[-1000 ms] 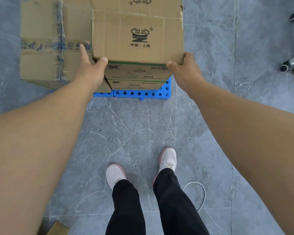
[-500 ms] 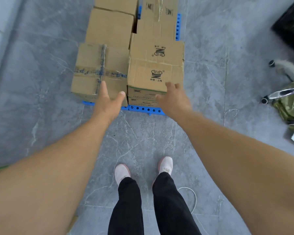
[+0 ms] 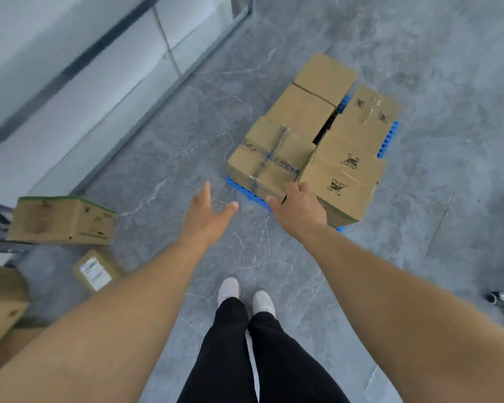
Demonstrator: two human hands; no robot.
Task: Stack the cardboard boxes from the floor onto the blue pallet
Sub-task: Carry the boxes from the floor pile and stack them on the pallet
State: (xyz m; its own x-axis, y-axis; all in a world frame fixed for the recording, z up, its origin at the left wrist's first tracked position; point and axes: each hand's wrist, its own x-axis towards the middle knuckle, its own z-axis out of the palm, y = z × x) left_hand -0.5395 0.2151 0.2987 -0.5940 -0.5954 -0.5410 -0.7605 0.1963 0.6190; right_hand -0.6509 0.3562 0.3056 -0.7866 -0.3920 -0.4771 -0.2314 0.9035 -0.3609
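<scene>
Both hands empty, fingers loose and spread: left hand (image 3: 205, 218) out over bare floor, right hand (image 3: 298, 206) in front of the near corner of the stack, contact not clear. Grey marble-look floor (image 3: 163, 158) throughout. Blue pallet (image 3: 388, 138) carries several cardboard boxes (image 3: 344, 167), packed close, some stacked. Green-edged box (image 3: 61, 221) lies on the floor at left, well apart from the pallet; small labelled box (image 3: 95, 270) just below it.
</scene>
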